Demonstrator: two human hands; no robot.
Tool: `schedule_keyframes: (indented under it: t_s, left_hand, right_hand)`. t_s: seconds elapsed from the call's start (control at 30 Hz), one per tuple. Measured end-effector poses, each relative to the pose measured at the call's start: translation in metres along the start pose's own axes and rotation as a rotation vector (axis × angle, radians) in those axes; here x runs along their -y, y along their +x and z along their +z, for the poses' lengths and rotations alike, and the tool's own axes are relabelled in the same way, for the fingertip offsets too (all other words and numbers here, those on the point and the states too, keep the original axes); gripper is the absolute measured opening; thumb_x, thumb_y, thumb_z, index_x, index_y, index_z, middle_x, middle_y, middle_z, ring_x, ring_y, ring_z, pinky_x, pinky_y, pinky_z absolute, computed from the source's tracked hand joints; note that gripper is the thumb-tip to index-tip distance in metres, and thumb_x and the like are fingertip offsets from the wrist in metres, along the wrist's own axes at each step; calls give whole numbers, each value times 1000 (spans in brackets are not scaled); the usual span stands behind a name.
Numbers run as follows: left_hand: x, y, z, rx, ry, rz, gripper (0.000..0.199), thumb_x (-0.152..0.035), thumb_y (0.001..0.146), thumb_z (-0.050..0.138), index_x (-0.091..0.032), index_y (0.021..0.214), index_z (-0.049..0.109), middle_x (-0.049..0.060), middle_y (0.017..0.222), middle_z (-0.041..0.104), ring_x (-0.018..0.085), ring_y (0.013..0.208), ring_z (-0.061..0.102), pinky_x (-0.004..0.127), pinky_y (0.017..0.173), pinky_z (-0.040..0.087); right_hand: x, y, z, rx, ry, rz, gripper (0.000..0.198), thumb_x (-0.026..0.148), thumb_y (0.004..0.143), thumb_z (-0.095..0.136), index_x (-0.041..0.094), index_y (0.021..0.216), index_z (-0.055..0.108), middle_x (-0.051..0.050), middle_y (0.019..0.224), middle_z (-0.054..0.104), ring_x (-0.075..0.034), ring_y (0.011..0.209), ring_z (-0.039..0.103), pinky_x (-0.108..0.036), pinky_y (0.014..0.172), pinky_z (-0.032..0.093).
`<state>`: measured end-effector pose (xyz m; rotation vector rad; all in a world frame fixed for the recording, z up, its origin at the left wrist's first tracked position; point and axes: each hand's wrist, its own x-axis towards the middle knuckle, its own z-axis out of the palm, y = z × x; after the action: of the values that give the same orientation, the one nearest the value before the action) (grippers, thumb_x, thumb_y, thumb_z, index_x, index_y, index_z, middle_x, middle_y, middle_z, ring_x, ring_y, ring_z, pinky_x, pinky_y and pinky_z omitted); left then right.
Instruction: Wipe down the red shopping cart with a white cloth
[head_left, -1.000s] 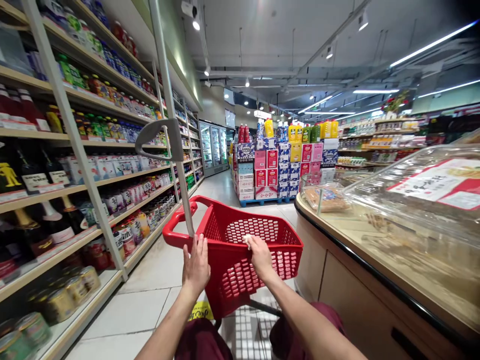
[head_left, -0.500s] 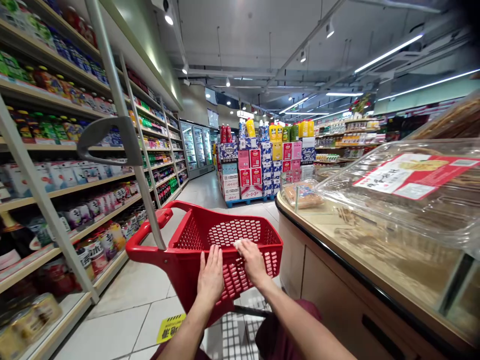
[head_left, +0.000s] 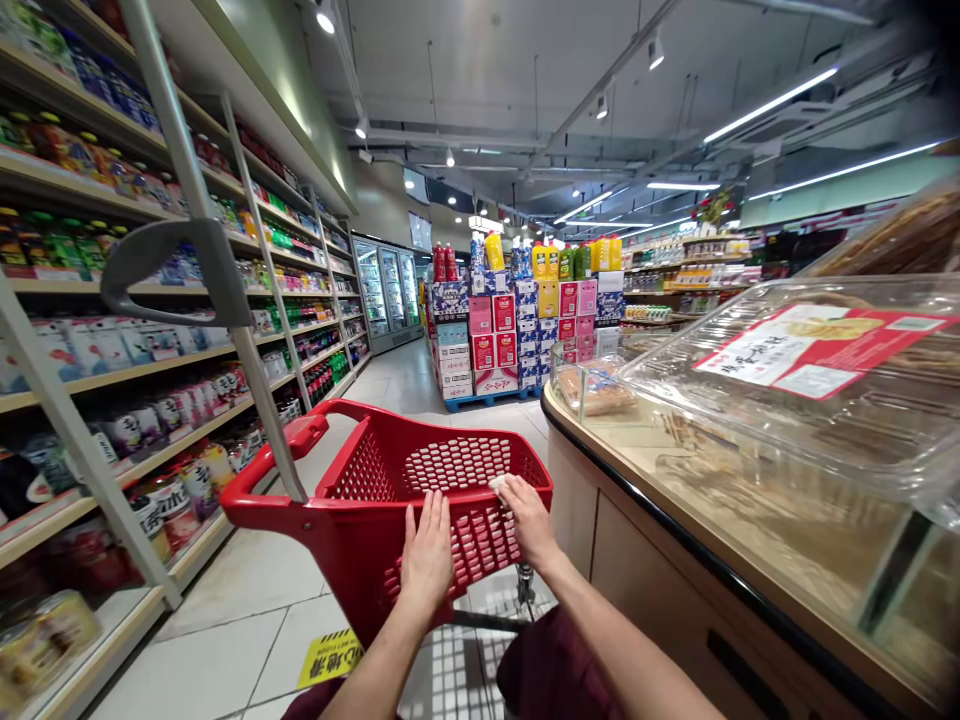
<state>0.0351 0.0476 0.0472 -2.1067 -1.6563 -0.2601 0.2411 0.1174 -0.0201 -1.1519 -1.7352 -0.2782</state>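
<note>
A red shopping cart basket (head_left: 351, 535) with perforated walls stands right in front of me, and its inside holds nothing that I can see. My left hand (head_left: 427, 552) lies against the near side just at the rim, fingers stretched out and close together. Farther right, my right hand (head_left: 531, 520) is bent over the same rim near the front corner. Its fingertips pinch a small white tissue (head_left: 497, 482) against the top edge. A grey metal pole (head_left: 259, 400) with a dark grey loop handle (head_left: 217, 275) rises at the cart's handle end.
Drink shelves (head_left: 150, 390) line the left side. To the right is a bakery counter (head_left: 645, 540) with clear plastic packs (head_left: 795, 370) on it. Stacked cartons (head_left: 495, 340) stand ahead on a blue pallet. A yellow floor sticker (head_left: 330, 658) lies below the cart.
My right hand has slid with the tissue along the rim to the right, toward the corner. My left hand stays flat on the side. The view has shifted slightly.
</note>
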Motion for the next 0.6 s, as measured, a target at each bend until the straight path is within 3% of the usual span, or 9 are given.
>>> schedule_keyframes:
  t_s: [0.17, 0.3, 0.37, 0.5, 0.6]
  left_hand:
    - [-3, -2, -1, 9, -9, -28, 62, -10, 70, 32, -9, 132, 32, 9, 141, 28, 21, 133, 17, 45, 109, 12]
    - [-4, -2, 1, -12, 2, -46, 62, -11, 70, 33, -10, 132, 32, 8, 141, 28, 20, 133, 17, 45, 109, 13]
    - [-2, -3, 2, -25, 10, -23, 63, -11, 69, 33, -13, 132, 32, 7, 142, 28, 19, 133, 17, 44, 109, 13]
    - [-2, -3, 8, -27, 26, -38, 64, -11, 68, 34, -12, 132, 32, 7, 142, 27, 19, 133, 16, 45, 109, 13]
    - [-6, 0, 11, -23, 30, -51, 65, -12, 68, 35, -9, 132, 31, 10, 142, 26, 22, 133, 16, 46, 108, 13]
  right_hand:
    - [-22, -7, -11, -53, -66, 260, 48, 4, 76, 30, 18, 112, 59, -10, 118, 56, -23, 117, 45, -48, 95, 38]
    - [-7, -11, -3, 4, 18, 42, 50, 3, 77, 34, 23, 117, 54, -5, 126, 51, -19, 120, 42, -42, 98, 38]
    - [-8, -12, -4, 13, 40, 1, 48, 5, 78, 35, 25, 117, 55, -3, 126, 51, -18, 120, 42, -41, 98, 38]
    - [-30, -18, -15, -22, -54, 268, 46, 7, 79, 33, 22, 116, 56, -6, 121, 54, -20, 118, 44, -44, 97, 39]
    - [-24, -19, -14, 34, -34, 258, 48, 8, 78, 35, 22, 121, 51, -5, 128, 48, -19, 122, 39, -41, 100, 35]
